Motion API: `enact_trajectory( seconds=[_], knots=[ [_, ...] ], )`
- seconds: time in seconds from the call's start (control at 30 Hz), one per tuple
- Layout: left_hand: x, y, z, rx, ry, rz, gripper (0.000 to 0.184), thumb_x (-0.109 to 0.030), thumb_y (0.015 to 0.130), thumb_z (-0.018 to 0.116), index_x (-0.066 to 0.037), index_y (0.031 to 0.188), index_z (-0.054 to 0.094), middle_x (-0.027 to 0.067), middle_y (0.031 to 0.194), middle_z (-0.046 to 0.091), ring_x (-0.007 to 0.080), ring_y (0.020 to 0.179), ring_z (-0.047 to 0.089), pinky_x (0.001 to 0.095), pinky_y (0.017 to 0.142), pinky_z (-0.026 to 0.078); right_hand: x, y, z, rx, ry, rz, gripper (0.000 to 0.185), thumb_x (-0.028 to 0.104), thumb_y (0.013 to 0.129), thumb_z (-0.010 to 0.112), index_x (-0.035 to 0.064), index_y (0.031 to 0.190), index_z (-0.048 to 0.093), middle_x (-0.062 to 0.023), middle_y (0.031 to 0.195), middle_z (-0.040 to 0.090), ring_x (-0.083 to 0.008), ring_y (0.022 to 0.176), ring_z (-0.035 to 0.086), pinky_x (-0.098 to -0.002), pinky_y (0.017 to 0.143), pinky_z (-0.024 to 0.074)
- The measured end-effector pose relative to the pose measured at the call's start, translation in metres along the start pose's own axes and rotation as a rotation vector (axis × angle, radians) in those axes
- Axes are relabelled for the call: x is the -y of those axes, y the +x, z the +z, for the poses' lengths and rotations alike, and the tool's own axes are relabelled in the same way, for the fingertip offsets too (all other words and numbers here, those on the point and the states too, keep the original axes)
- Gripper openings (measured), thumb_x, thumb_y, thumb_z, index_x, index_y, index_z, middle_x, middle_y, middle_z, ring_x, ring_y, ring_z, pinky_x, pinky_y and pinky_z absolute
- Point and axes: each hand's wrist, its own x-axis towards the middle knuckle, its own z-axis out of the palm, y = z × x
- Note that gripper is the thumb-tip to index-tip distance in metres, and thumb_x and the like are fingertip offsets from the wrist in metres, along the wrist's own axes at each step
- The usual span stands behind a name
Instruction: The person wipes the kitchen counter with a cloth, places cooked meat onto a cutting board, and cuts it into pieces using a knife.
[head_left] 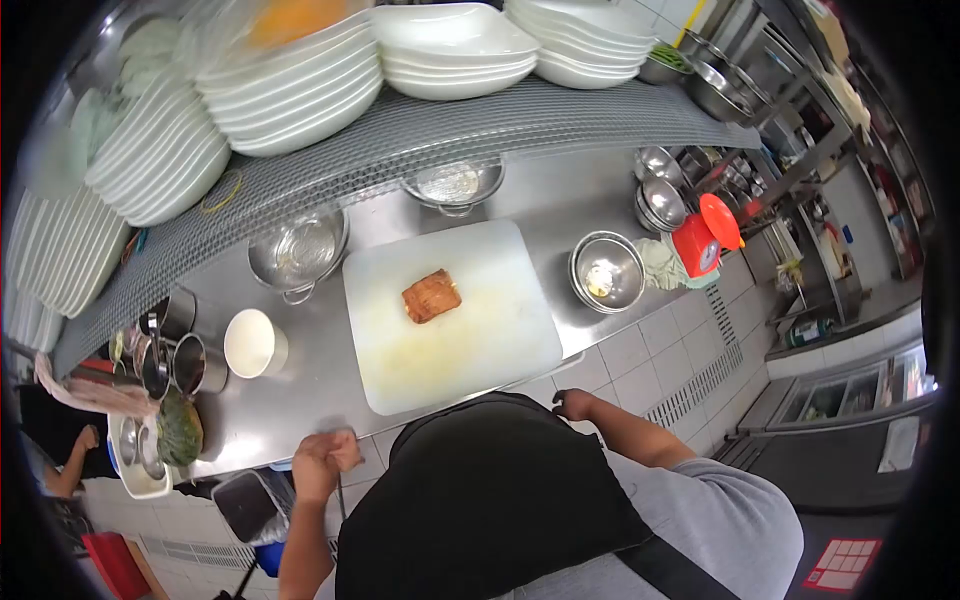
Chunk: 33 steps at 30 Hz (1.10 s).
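A browned, roughly rectangular block of food (432, 296) lies on a white cutting board (480, 345) with yellowish stains. My left hand (325, 462) is held over the near edge of the steel counter, left of my black apron (480, 500). Its fingers are curled together and slightly blurred; what they hold, if anything, I cannot make out. Close to the apron's right edge is my right hand (575, 403), fingers bent inward and partly in shadow, their contents hidden. Neither hand touches the food or the board.
Steel bowls (608, 272), a red scale (705, 235) and a colander (300, 250) surround the board. At left stand a white tub (254, 343) and a green squash (180, 428). Stacked white plates (290, 90) fill the overhead shelf. Another person's hand (88, 437) shows at far left.
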Motion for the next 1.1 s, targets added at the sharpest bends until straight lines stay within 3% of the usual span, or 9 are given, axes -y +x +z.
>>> enact_trajectory(
  seconds=[0.13,0.27,0.43,0.57,0.6,0.63,0.83,0.9,1.1],
  knots=[
    [0.006,0.059,-0.03,-0.026,0.119,-0.033,0.026,0.004,0.075,0.057,0.0,0.095,0.073,0.0201,0.104,0.07,0.0387,0.1,0.065,0.0447,0.091,0.054,-0.035,-0.007,0.024,0.069,-0.045,0.078,0.047,0.038,0.086,0.067,0.004,0.119,0.067,-0.0222,0.11,0.07,-0.0358,0.107,0.066,-0.0436,0.093,0.0511],
    [0.011,0.112,0.021,-0.056,-0.028,0.011,0.037,-0.001,0.084,0.056,0.0,0.12,0.064,0.022,0.126,0.062,0.0385,0.121,0.057,0.0443,0.105,0.045,-0.055,-0.009,0.041,0.206,-0.128,0.114,0.045,0.039,0.086,0.064,0.0023,0.111,0.069,-0.0219,0.103,0.072,-0.0365,0.099,0.069,-0.0435,0.088,0.0534],
    [0.034,0.012,0.024,-0.141,0.296,0.125,0.042,-0.005,0.087,0.056,-0.007,0.129,0.06,0.0175,0.136,0.058,0.0358,0.13,0.051,0.0486,0.109,0.041,-0.03,-0.04,0.01,-0.015,0.208,0.132,0.043,0.033,0.087,0.066,0.0006,0.115,0.068,-0.0211,0.096,0.073,-0.0358,0.097,0.07,-0.0422,0.087,0.0543],
    [0.102,-0.054,-0.018,-0.369,0.222,-0.426,0.028,-0.011,0.095,0.052,-0.005,0.117,0.068,0.0198,0.128,0.063,0.0381,0.112,0.06,0.0442,0.102,0.046,-0.056,-0.015,0.02,-0.101,0.053,-0.086,0.039,0.029,0.088,0.065,0.0003,0.115,0.068,-0.0223,0.102,0.073,-0.0332,0.096,0.071,-0.0413,0.087,0.054],
    [0.121,-0.049,-0.03,-0.596,-0.551,-0.728,0.027,-0.018,0.098,0.051,-0.003,0.108,0.071,0.019,0.111,0.069,0.0362,0.097,0.066,0.0396,0.091,0.05,-0.053,-0.011,0.016,-0.074,0.051,-0.071,0.039,0.029,0.088,0.066,0.0004,0.115,0.068,-0.0221,0.102,0.073,-0.0332,0.096,0.071,-0.0412,0.087,0.054],
    [0.079,-0.034,-0.06,-0.733,-0.266,-0.824,0.034,-0.026,0.101,0.048,-0.002,0.098,0.072,0.0163,0.098,0.071,0.032,0.088,0.068,0.0363,0.081,0.052,-0.049,-0.007,0.011,-0.055,0.046,-0.059,0.039,0.029,0.088,0.066,0.0005,0.115,0.068,-0.0219,0.102,0.073,-0.0331,0.096,0.071,-0.0412,0.087,0.0539],
    [0.102,0.026,-0.001,-0.526,0.665,-0.029,0.034,-0.014,0.092,0.057,0.002,0.122,0.058,0.0225,0.116,0.065,0.0357,0.107,0.063,0.0452,0.094,0.048,-0.006,-0.014,-0.026,-0.007,0.033,-0.012,0.039,0.029,0.087,0.066,0.0012,0.114,0.068,-0.0209,0.105,0.072,-0.0329,0.097,0.07,-0.0411,0.087,0.0534],
    [0.029,0.025,0.035,-0.413,0.294,-0.332,0.035,-0.014,0.091,0.057,-0.004,0.125,0.058,0.0216,0.134,0.056,0.0398,0.125,0.052,0.0517,0.107,0.039,0.024,-0.032,-0.044,-0.007,0.053,-0.011,0.039,0.029,0.087,0.067,0.0015,0.114,0.069,-0.0206,0.106,0.072,-0.0328,0.097,0.07,-0.041,0.087,0.0532],
    [0.02,0.019,0.029,-0.214,0.051,0.002,0.05,-0.009,0.083,0.063,-0.008,0.132,0.052,0.0213,0.133,0.055,0.0396,0.125,0.051,0.0511,0.109,0.039,0.186,-0.137,-0.122,0.004,0.149,-0.121,0.038,0.029,0.087,0.067,0.0022,0.113,0.069,-0.0195,0.108,0.072,-0.0326,0.098,0.07,-0.0409,0.087,0.0527]
  ],
)
